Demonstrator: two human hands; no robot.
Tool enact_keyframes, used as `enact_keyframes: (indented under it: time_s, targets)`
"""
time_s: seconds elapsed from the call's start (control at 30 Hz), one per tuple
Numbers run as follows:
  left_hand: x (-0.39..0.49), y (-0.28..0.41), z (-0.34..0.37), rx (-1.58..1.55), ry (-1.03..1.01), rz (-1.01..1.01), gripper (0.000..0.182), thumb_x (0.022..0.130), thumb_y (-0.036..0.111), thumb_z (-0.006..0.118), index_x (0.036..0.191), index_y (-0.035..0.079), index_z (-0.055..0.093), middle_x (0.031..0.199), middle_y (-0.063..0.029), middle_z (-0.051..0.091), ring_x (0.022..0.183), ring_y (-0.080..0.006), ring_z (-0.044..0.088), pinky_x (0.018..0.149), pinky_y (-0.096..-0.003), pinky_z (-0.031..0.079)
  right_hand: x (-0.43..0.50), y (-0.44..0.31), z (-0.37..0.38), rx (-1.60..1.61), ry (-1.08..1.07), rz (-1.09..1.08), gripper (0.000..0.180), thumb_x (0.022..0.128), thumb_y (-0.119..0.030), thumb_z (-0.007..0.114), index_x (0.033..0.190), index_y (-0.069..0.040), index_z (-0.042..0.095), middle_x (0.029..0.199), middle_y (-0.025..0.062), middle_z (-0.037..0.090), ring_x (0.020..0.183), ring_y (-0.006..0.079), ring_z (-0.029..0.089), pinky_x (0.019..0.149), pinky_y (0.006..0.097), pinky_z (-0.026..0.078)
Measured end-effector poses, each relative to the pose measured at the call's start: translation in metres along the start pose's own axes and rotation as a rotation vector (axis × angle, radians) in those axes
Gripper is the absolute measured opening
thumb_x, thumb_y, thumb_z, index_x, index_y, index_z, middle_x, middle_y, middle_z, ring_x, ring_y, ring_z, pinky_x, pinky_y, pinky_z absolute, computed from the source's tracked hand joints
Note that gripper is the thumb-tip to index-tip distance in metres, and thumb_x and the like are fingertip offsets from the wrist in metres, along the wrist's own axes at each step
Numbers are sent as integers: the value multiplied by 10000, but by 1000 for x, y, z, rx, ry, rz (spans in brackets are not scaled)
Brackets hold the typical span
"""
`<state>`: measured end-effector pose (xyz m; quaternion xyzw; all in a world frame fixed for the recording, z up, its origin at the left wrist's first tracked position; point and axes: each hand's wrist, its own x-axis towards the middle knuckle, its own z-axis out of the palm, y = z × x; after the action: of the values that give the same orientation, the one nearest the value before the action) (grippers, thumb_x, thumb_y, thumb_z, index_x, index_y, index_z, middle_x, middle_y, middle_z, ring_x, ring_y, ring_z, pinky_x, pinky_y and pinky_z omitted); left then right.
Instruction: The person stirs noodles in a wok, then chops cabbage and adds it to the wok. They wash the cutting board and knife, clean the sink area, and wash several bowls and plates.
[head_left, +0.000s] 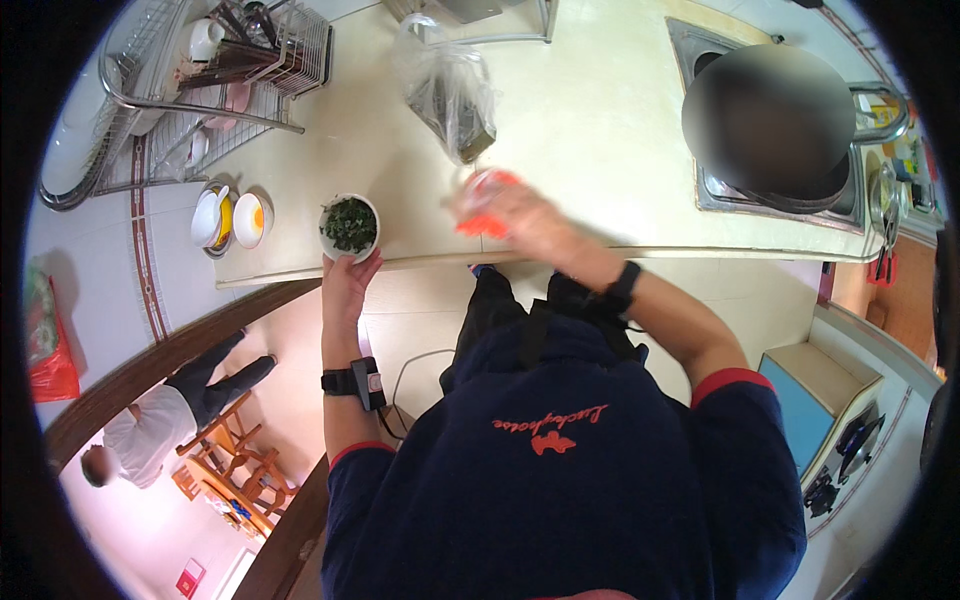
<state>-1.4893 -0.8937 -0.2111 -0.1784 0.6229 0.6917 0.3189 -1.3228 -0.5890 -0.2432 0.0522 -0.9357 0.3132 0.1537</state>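
My left hand (349, 279) grips the near side of a small white bowl (324, 241) at the front of the counter. Chopped green leaves (350, 224) fill the bowl. Farther right, above the counter's front edge, my right hand (526, 213) is closed around a red-orange item (484, 225) that looks like a clear plastic packet or container; motion blurs it, so its exact kind is unclear. Just beyond that hand, a clear plastic bag (456, 97) with a dark block-like thing inside lies on the counter.
A wire dish rack (289, 124) with dishes and chopsticks stands back left. Beside it are a white bowl with a yellow spot (250, 222) and stacked bowls with a spoon (208, 217). A dark round pan (810, 196) covers part of a steel sink (701, 176). Another person (154, 427) is beyond the doorway.
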Motion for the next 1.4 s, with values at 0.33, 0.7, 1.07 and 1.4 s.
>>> enact_keyframes:
  time_s: [0.33,0.7,1.07,1.4]
  targets:
    - [23,5,-50,-83,53,10,507,988,150,515,1450,65,324,1238,-152,574,1104,-279,622,943,-490,532,-25,125,-42,-245,165,211,454,826,9,617,1260,-123,611,1280,105,621,1239,285,559,1080,402,434]
    - [8,55,217,959,82,1332,1219,692,444,883,1544,-29,151,1487,-243,332,1316,-407,422,1061,-498,403,-45,129,-136,-31,416,489,452,877,-45,617,1321,-128,593,1250,154,637,1147,341,608,979,401,502]
    - [39,69,237,712,-42,988,296,1015,269,492,959,0,603,847,-153,601,796,-310,599,762,-405,475,-51,130,-94,-256,191,356,455,853,54,539,1281,-83,619,1198,126,648,1195,283,583,1060,387,440]
    - [-44,49,139,453,-151,740,290,1034,200,451,907,-22,589,931,-138,541,821,-240,567,774,-363,463,130,92,-70,762,-14,373,352,930,-83,603,1281,-63,603,1256,154,644,1148,237,616,987,344,481]
